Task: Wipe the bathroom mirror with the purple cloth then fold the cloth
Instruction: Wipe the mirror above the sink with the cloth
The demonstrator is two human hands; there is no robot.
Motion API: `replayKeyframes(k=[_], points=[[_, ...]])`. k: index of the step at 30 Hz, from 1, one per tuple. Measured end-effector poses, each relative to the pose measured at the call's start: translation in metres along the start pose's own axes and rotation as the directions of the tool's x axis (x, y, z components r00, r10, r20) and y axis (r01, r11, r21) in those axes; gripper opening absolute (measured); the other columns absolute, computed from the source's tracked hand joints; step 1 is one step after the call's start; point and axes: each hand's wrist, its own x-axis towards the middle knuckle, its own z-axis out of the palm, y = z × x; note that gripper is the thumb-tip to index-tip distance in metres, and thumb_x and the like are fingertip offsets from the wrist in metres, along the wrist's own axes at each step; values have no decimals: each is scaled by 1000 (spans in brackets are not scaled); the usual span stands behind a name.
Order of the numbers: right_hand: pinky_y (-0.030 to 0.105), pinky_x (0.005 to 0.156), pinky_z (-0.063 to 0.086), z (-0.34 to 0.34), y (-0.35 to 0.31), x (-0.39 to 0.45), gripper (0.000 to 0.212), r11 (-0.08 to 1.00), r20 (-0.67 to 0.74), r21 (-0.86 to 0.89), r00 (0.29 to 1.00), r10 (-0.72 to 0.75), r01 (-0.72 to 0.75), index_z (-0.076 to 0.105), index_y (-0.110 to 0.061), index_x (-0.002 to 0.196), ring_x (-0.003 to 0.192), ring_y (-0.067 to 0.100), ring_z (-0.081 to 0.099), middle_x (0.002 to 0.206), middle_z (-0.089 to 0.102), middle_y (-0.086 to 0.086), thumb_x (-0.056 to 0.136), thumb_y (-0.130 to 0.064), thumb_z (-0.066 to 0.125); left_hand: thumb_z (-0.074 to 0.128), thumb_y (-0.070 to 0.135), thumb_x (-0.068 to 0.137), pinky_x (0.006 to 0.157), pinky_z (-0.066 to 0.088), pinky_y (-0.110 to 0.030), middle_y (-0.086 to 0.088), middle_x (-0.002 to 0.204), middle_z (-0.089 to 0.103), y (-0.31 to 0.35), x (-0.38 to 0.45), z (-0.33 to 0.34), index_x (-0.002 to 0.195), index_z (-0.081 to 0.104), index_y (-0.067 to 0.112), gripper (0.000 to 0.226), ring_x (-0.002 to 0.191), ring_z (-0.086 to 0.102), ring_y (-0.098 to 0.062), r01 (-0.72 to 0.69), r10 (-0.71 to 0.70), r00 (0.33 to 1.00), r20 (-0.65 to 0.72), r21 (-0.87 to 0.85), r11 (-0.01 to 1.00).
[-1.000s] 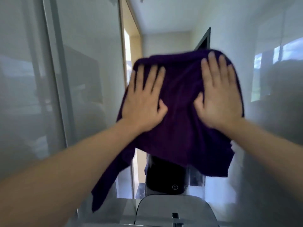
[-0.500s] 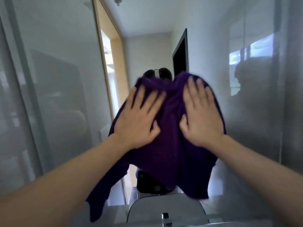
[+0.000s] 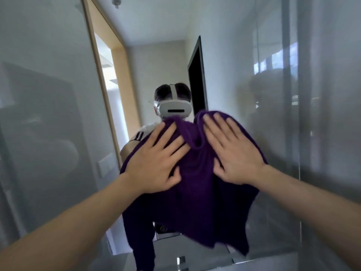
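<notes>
Purple cloth (image 3: 197,184) pinned flat against the mirror (image 3: 224,61) under both hands, hanging long-ways below the fingers. Left hand (image 3: 156,163) and right hand (image 3: 232,155) side by side, equally near, fingers straight and spread. Lower on the glass than half a second ago; bunched between the hands.

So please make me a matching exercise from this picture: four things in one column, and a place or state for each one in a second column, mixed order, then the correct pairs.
Things
1. purple cloth
2. left hand
3. right hand
4. white headset

Places or states
A. seen reflected in the mirror, above the cloth
B. flat on the cloth's right part
C. pressed against the glass, lower edge hanging loose
D. flat on the cloth's left part

Pairs: 1-C, 2-D, 3-B, 4-A
</notes>
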Motion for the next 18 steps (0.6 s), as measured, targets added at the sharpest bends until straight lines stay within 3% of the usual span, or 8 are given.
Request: replayKeyframes(k=[2,3,6,9,11,14,16,18], points=[[47,126,8,-3,34,-3,88,977,31,-24,977,-210,211,8,-9,159,156,30,2,168,5,13,85,-40,45,57,39,84,122,21,-60,-13,151,50,-11,1,-2,147,50,12,69,148,31,-42,-76,76,997,15,24,997],[46,126,6,-6,53,0,87,977,28,-10,976,-215,215,10,-11,160,156,28,2,168,6,10,85,-40,45,56,40,84,121,22,-60,-13,149,52,-17,8,-4,145,52,13,67,147,33,-43,-75,75,997,-3,41,996],[45,127,5,-19,82,7,86,989,-40,100,993,114,-110,12,-8,160,156,29,0,169,5,13,84,-30,46,51,42,88,123,19,-58,-11,154,47,-18,41,-16,153,41,16,71,147,31,-42,175,-175,983,-64,-5,985],[47,127,4,-17,48,8,88,865,-58,214,878,475,-454,9,-2,159,156,31,-2,168,2,17,80,-24,39,45,50,92,125,8,-56,-9,166,25,5,68,-19,161,20,18,80,152,18,-41,385,-391,918,-62,-92,918],[50,126,3,-10,25,0,87,837,-17,239,859,511,-493,6,1,158,155,33,-7,168,-3,20,81,-27,34,45,54,91,126,5,-55,-11,165,27,21,73,-16,161,21,17,82,153,15,-41,324,-330,942,-52,-103,940],[52,126,5,-7,26,-18,83,893,40,225,919,392,-391,5,1,158,155,33,-12,167,-7,20,87,-28,35,47,55,90,126,7,-56,-9,162,34,28,71,-14,158,30,17,80,154,15,-39,109,-110,994,-9,-105,988],[51,126,8,-9,40,-25,83,914,53,244,945,321,-324,4,0,159,155,30,-13,168,-9,17,87,-28,35,47,52,90,125,12,-55,-4,162,34,26,73,-23,157,34,18,76,155,16,-35,50,-49,999,14,-169,984],[48,126,8,-15,51,-24,86,892,55,295,939,341,-341,0,-3,159,155,25,-15,168,-12,12,84,-25,36,47,45,90,123,22,-45,-2,153,47,22,80,-42,149,47,17,66,148,34,-28,1,-13,999,-45,-259,966]])
